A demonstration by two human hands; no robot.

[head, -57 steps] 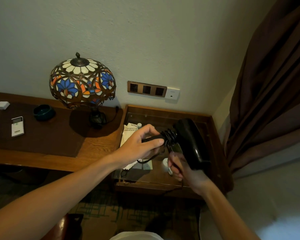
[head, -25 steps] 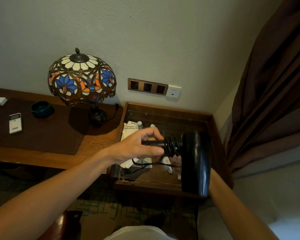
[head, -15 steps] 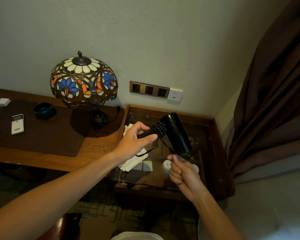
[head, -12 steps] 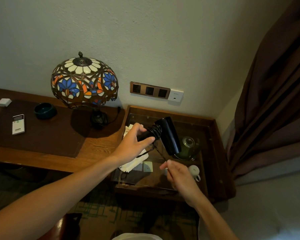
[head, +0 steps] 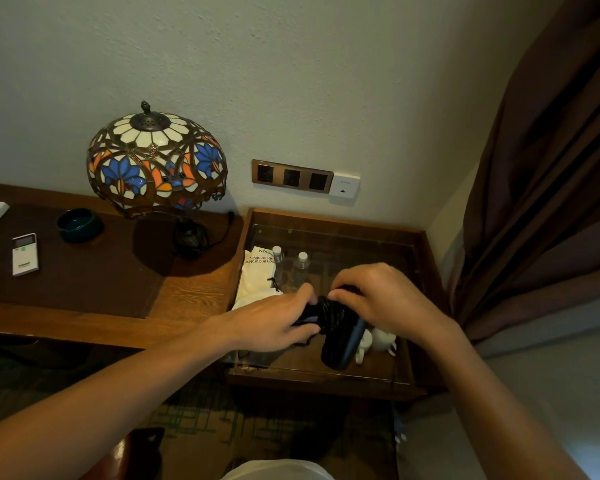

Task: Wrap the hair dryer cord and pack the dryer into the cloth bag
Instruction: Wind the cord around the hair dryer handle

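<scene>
Since half a second ago the right hand (head: 385, 299) has risen from below the dryer and now sits on top of it, and the hair dryer (head: 340, 336) has swung so its barrel points down toward the lower edge of the frame instead of up and to the right. The left hand (head: 274, 323) grips the handle end, fingers curled around it, at the centre of the frame. The right hand's fingers are bent over the cord (head: 329, 311), which is coiled in tight black loops around the handle where it meets the barrel; whether the fingertips pinch the cord's end cannot be told. Both hands nearly touch across the coils.

The dryer hangs above the glass-topped side table (head: 426, 271) in the centre right. The cloth bag (head: 257, 277), pale with printed lettering, lies on the glass just left of the hands, beside two small bottles (head: 300, 268). White cups (head: 381, 337) show behind the barrel. A stained-glass lamp (head: 156, 164) stands on the desk (head: 194, 292) at left, a remote (head: 25, 253) further left.
</scene>
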